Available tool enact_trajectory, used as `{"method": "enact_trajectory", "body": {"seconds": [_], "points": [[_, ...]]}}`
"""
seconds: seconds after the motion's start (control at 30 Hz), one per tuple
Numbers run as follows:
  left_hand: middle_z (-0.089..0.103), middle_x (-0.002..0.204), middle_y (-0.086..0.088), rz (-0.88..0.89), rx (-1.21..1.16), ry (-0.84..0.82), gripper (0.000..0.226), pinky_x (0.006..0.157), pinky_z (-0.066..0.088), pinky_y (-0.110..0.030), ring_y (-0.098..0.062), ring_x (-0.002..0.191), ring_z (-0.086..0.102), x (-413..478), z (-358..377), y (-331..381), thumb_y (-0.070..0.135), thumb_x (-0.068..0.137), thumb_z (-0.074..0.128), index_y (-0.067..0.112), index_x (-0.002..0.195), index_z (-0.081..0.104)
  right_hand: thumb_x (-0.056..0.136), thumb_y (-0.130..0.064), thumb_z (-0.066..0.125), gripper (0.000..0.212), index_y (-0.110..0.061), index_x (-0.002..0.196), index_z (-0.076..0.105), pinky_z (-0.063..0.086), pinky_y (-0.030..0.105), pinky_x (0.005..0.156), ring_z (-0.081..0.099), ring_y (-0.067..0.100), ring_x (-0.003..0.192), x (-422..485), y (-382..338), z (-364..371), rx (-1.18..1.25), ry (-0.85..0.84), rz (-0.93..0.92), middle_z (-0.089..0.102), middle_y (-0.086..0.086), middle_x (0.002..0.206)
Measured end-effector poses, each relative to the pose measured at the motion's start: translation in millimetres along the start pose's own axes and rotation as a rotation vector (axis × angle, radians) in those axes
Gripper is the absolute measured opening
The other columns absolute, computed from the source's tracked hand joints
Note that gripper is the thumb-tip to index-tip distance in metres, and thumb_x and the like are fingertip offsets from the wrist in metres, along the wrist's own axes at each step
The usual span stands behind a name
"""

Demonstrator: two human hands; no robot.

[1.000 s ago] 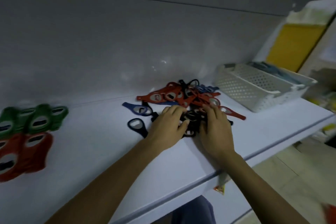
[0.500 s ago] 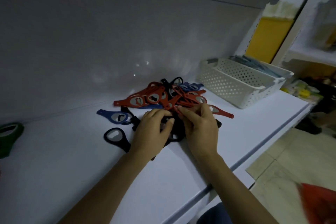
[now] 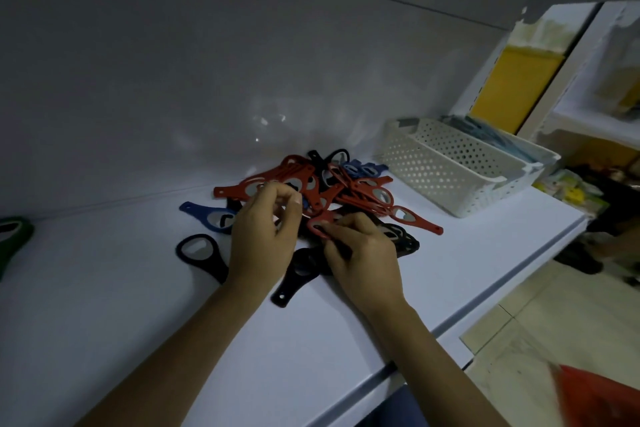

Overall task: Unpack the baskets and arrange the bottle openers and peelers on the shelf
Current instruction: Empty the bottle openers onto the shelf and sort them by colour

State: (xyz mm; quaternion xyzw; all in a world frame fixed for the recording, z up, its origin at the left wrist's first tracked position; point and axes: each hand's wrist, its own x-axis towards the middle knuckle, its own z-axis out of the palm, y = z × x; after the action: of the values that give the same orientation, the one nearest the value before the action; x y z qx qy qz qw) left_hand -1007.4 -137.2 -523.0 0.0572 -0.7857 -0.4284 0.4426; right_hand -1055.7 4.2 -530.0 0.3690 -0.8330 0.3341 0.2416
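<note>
The right hand point(image 3: 360, 253) lies low on the shelf point(image 3: 138, 305), its fingers curled, thumb and forefinger pinching the ring end of a red bottle opener point(image 3: 320, 222) at the near edge of the heap. The left hand point(image 3: 263, 239) hovers just beside it with the fingers bent inward and the thumb close to the forefinger. Whether anything is caught between them cannot be told.

Under and between the two hands lies a second black opener point(image 3: 289, 284), its handle pointing toward the shelf's front edge. Behind the hands is the pile of bottle openers point(image 3: 349, 184), mostly red, with black and blue ones mixed in, tangled and overlapping, lying against the foot of the grey back panel point(image 3: 207, 80). One long red one reaches out of the pile to the right.

To the left of the pile a blue opener point(image 3: 211, 217) lies flat, partly hidden by the left hand. Nearer the front, a black opener point(image 3: 197, 251) lies alone, its handle running under the left wrist. Well apart at the far left edge a green opener point(image 3: 14, 236) is cut off by the frame.

To the right of the pile stands a white perforated basket point(image 3: 443, 170), and touching its far side is a second basket point(image 3: 540, 158) holding bluish items too blurred to name. Beyond them a yellow panel point(image 3: 512, 87) stands upright. A blurred red shape point(image 3: 602, 395) shows at lower right above the tiled floor point(image 3: 519, 340).
</note>
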Motion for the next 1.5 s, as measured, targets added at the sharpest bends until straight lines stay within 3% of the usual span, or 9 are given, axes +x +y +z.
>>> {"method": "enact_trajectory", "body": {"seconds": [0.1, 0.2, 0.37, 0.47, 0.6, 0.87, 1.03, 1.27, 1.5], "points": [[0.064, 0.07, -0.002, -0.103, -0.117, -0.005, 0.012, 0.049, 0.047, -0.036, -0.023, 0.054, 0.057, 5.1, -0.4, 2.1, 0.015, 0.096, 0.05, 0.014, 0.086, 0.056, 0.083, -0.011, 0.069, 0.023, -0.013, 0.105, 0.074, 0.055, 0.029, 0.069, 0.066, 0.015, 0.085, 0.6, -0.1, 1.0, -0.032, 0.026, -0.031, 0.067, 0.001, 0.099], [0.067, 0.07, 0.003, -0.232, -0.152, -0.006, 0.022, 0.046, 0.045, -0.026, -0.016, 0.049, 0.058, 7.3, 1.3, 2.1, 0.02, 0.097, 0.048, 0.008, 0.083, 0.061, 0.086, -0.004, 0.067, 0.023, -0.006, 0.108, 0.072, 0.053, 0.021, 0.076, 0.064, 0.012, 0.086, 1.6, 4.5, 1.3, 0.025, 0.228, 0.005, 0.068, 0.005, 0.099], [0.074, 0.089, -0.003, -0.728, -0.562, -0.414, 0.041, 0.068, 0.058, -0.032, -0.019, 0.081, 0.072, 9.1, 17.8, 14.7, 0.056, 0.086, 0.05, 0.021, 0.097, 0.068, 0.087, -0.008, 0.059, 0.029, -0.005, 0.115, 0.068, 0.048, 0.019, 0.09, 0.061, 0.013, 0.105, 3.7, -1.8, 4.2, 0.055, 0.193, -0.097, 0.066, 0.008, 0.115], [0.072, 0.096, -0.003, -0.679, -0.52, -0.334, 0.018, 0.085, 0.055, -0.039, -0.02, 0.093, 0.069, 14.5, 31.0, 15.6, 0.033, 0.097, 0.048, 0.026, 0.098, 0.065, 0.082, -0.016, 0.049, 0.041, -0.009, 0.118, 0.066, 0.047, 0.023, 0.095, 0.059, 0.012, 0.112, 4.6, -6.5, 6.4, 0.071, 0.109, -0.08, 0.066, 0.003, 0.12], [0.073, 0.082, 0.002, -0.523, -0.488, -0.288, 0.023, 0.057, 0.054, -0.024, -0.018, 0.067, 0.07, 12.9, 32.0, 11.7, 0.022, 0.102, 0.038, 0.02, 0.101, 0.061, 0.085, -0.013, 0.046, 0.029, -0.016, 0.107, 0.065, 0.051, 0.032, 0.081, 0.061, 0.008, 0.094, 4.9, 4.0, 2.3, 0.177, 0.291, 0.163, 0.066, -0.008, 0.101], [0.072, 0.082, 0.001, -0.471, -0.455, -0.296, 0.023, 0.053, 0.05, -0.021, -0.012, 0.058, 0.065, 11.4, 32.5, 0.3, 0.019, 0.102, 0.037, 0.017, 0.094, 0.058, 0.089, -0.017, 0.044, 0.029, -0.025, 0.11, 0.063, 0.048, 0.036, 0.089, 0.059, 0.018, 0.105, 21.7, 38.6, -9.5, 0.169, 0.339, 0.476, 0.065, -0.004, 0.11], [0.073, 0.083, 0.001, -0.499, -0.466, -0.3, 0.025, 0.051, 0.049, -0.019, -0.013, 0.057, 0.066, 13.6, 35.2, -4.8, 0.018, 0.101, 0.037, 0.013, 0.093, 0.059, 0.096, -0.035, 0.043, 0.042, -0.006, 0.126, 0.054, 0.031, 0.043, 0.106, 0.043, 0.035, 0.124, 33.1, 97.6, -32.0, -0.431, -0.184, 0.825, 0.05, 0.017, 0.133], [0.074, 0.079, 0.004, -0.525, -0.491, -0.295, 0.025, 0.05, 0.05, -0.018, -0.01, 0.056, 0.065, 15.3, 35.9, -6.3, 0.019, 0.101, 0.037, 0.015, 0.092, 0.059, 0.086, -0.044, 0.061, 0.029, -0.02, 0.1, 0.069, 0.04, 0.042, 0.096, 0.054, 0.031, 0.108, 29.4, 100.4, -31.7, -0.298, -0.059, 0.859, 0.062, 0.008, 0.111], [0.073, 0.084, -0.002, -0.531, -0.497, -0.29, 0.024, 0.051, 0.05, -0.017, -0.011, 0.059, 0.067, 17.9, 38.7, -6.9, 0.018, 0.101, 0.037, 0.009, 0.099, 0.059, 0.081, -0.027, 0.072, 0.024, -0.024, 0.092, 0.05, 0.049, 0.036, 0.076, 0.062, 0.018, 0.082, 26.4, 91.0, -23.6, 0.032, 0.073, 0.769, 0.058, -0.013, 0.076]]}}
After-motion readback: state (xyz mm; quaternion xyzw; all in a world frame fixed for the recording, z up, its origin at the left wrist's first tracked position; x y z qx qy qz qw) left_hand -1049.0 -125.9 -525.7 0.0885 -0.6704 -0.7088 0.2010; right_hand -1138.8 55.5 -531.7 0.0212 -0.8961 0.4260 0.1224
